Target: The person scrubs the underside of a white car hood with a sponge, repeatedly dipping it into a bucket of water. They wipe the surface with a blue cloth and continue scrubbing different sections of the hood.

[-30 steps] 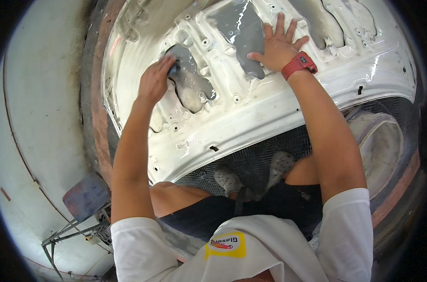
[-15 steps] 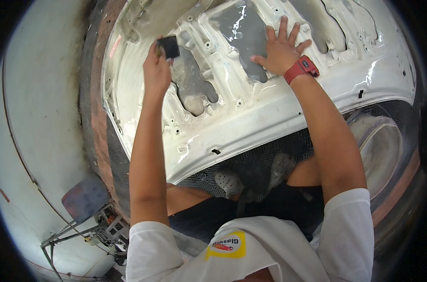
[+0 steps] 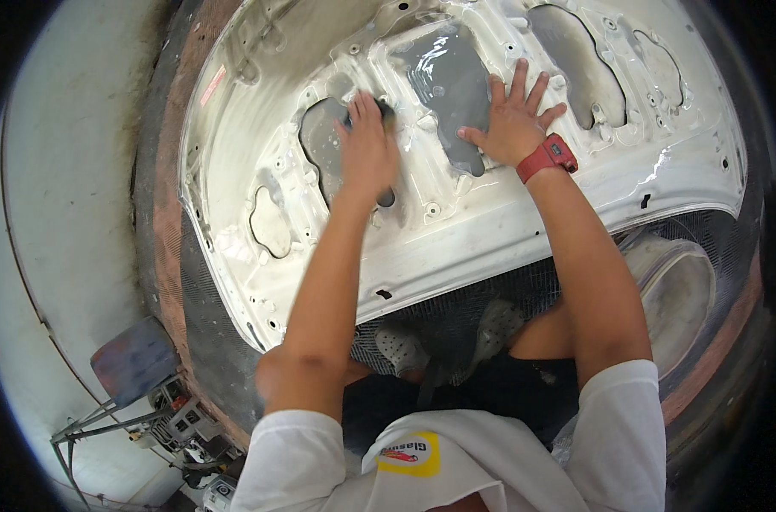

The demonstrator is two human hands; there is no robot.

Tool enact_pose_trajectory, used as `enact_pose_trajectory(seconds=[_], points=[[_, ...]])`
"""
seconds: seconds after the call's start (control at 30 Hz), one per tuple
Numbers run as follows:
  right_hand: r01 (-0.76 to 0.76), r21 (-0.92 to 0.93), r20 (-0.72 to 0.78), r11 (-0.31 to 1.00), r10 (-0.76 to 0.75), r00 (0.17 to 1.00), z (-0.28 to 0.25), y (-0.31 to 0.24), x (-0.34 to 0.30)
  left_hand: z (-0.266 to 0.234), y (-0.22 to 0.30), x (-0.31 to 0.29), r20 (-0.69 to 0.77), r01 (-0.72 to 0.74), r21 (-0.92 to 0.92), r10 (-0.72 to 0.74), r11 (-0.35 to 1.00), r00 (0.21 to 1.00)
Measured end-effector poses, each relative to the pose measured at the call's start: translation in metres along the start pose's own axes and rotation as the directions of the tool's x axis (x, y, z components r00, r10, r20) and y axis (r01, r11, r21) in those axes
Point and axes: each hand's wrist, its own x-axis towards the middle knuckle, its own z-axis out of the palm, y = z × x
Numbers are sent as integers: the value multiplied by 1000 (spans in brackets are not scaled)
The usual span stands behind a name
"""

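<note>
Pale, stained wall [image 3: 59,179] fills the far left, curving with the lens. Near its foot stands a metal frame carrying a dark rounded board [image 3: 132,363], well apart from the person, so it leaves the working side free. Next comes a brick-red floor strip [image 3: 168,171], then black ribbed matting [image 3: 204,294], which probably gives grip underfoot.

On this side lies the main thing, a large white vehicle panel [image 3: 456,246], apparently a hood, spread before the person with its ribbed inner face up, which leaves the ribs and cut-outs within reach. It looks wet; what bears it is hidden. Over its left-centre cut-out, the left hand [image 3: 369,154] reaches with fingers close together, closed over a dark pad [image 3: 385,111] that peeps out on the thumb side; the exact grip is covered. Lower down, grey clogs [image 3: 401,348] stand close to the panel's near edge, a stance that seems to let both arms reach well across.

Farther right, the right hand [image 3: 518,128] is fanned wide and bare of any tool, palm down on the panel beside the grey central opening [image 3: 452,94], likely as a brace. A red watch [image 3: 548,160] circles its wrist. Beyond that arm, a whitish round tub [image 3: 676,299] sits just beside the panel's near edge, within easy reach
</note>
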Motion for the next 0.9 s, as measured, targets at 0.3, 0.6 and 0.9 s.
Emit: enact_pose_trajectory(seconds=[0.3,0.6,0.9], points=[[-34,25,45,999,33,998,-6,14,1,0,10,25,106,-273,99,263,957,959],[-30,31,105,999,27,994,-11,6,-3,5,18,19,77,-261,162,252,952,965],[19,83,16,996,-20,1000,-6,-3,-4,-9,-10,73,35,-49,100,45,994,998]])
